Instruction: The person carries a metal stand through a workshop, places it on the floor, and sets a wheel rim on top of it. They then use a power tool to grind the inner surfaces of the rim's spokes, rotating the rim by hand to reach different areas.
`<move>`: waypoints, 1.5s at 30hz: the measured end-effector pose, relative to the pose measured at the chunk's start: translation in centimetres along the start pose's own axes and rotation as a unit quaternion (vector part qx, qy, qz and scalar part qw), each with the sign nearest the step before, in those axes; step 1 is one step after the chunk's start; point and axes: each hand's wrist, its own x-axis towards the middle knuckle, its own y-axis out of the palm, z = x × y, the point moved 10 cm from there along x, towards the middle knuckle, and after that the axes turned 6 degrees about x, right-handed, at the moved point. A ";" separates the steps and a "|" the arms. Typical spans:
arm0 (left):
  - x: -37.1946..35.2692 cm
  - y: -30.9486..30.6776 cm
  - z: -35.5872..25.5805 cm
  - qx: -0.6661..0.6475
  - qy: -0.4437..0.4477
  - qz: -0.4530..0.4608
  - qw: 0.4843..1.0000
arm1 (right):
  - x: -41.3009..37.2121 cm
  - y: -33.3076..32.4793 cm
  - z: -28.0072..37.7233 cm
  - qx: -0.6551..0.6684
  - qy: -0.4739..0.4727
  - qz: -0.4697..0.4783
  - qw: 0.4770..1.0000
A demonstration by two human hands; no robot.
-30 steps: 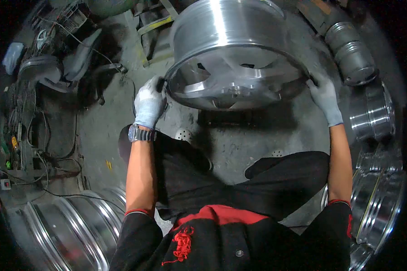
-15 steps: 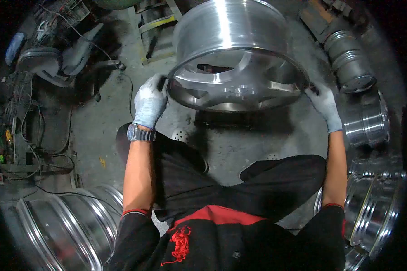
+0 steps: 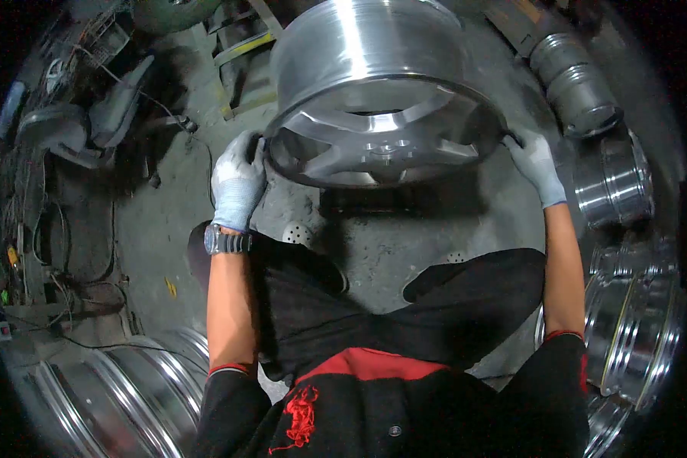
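Steadying the alloy wheel rim (image 3: pixel 385 65) is best done evenly, its opposite edges gripped between the half-curled left hand (image 3: pixel 239 175) and the half-curled right hand (image 3: pixel 534 162).

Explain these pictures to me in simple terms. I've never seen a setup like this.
There is no machine arm here, just a person's two hands in pale gloves. The camera sits on the person's head and looks forward and down, so their legs and shirt show too. The left hand and right hand hold opposite edges of a large, shiny metal wheel. What supports it underneath is hard to make out. On the grey floor around them are more wheels, some at the right, others at the lower left.
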 end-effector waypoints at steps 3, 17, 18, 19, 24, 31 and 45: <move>0.0 0.0 -0.2 0.013 0.023 -0.015 1.000 | -0.4 1.1 -0.2 -0.006 0.058 0.057 0.997; 0.3 -0.8 -1.3 -0.008 0.018 -0.038 0.999 | -1.0 0.0 0.8 0.014 0.021 0.013 1.000; 0.2 -0.9 -1.3 -0.009 0.022 -0.042 0.999 | -1.1 0.3 0.5 0.005 0.033 0.024 0.999; 0.3 -0.8 -1.1 -0.007 0.026 -0.041 0.999 | -1.2 0.6 0.2 -0.004 0.045 0.036 0.998; 0.1 -0.9 -1.1 -0.001 0.019 -0.052 0.998 | -1.3 0.7 -0.2 0.001 0.020 0.024 0.999; 1.1 -3.1 -0.7 -0.008 0.042 -0.011 0.999 | -2.1 -0.5 1.4 0.104 0.071 0.045 0.991; -11.6 12.9 32.2 0.075 -0.208 0.182 0.958 | -7.7 -0.1 3.3 0.037 0.124 0.147 0.981</move>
